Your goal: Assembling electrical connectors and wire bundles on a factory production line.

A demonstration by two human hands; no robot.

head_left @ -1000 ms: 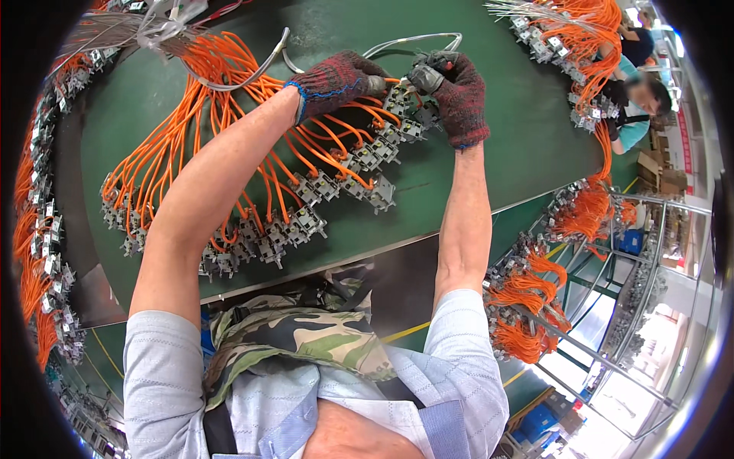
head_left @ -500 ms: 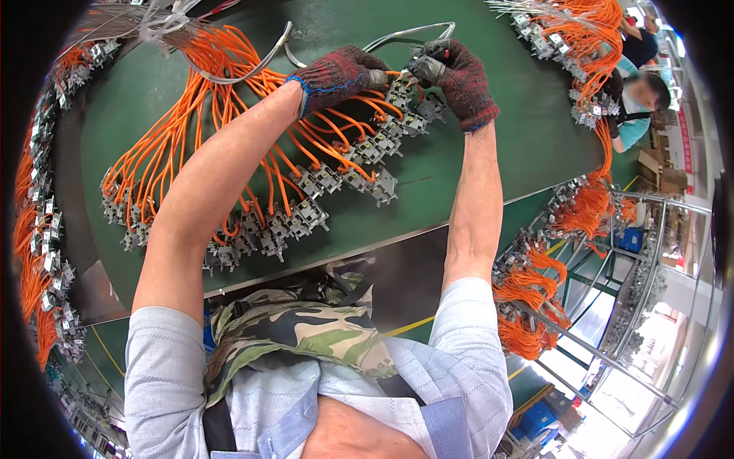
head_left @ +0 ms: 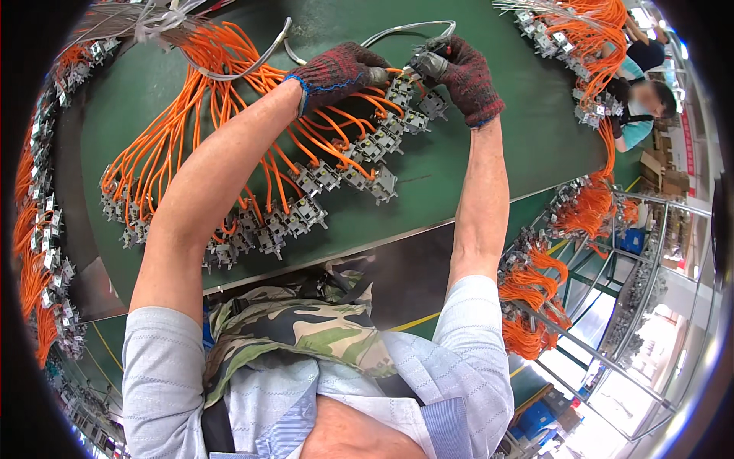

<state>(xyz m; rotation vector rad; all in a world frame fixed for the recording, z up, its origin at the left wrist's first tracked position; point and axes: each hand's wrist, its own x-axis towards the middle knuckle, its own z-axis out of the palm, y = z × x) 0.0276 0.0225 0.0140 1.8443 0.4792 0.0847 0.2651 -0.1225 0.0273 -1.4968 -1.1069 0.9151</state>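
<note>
A knitted dark red and grey work glove covers each of my hands. My right hand (head_left: pixel 468 83) grips a grey metal connector (head_left: pixel 423 56) between thumb and fingers above the far middle of the green table. To its left, my left hand (head_left: pixel 336 75) is closed around an orange cable (head_left: pixel 394 71) that runs toward that connector; the fingers hide part of the grip. Below both hands a fan of orange cables (head_left: pixel 200 107) spreads over the table, each ending in a boxy grey connector (head_left: pixel 382 185). A loop of grey cable (head_left: pixel 405 32) arches behind my hands.
The green tabletop (head_left: pixel 527 130) ends at a metal front edge by my body. More orange cable bundles hang on a rack (head_left: pixel 581 210) at the right and along the left side (head_left: pixel 46 252). Another person (head_left: pixel 642 107) works at the far right, beside a cable bundle.
My right hand and forearm have shifted slightly to the right; the left hand keeps its place. The person at the right has moved a little.
</note>
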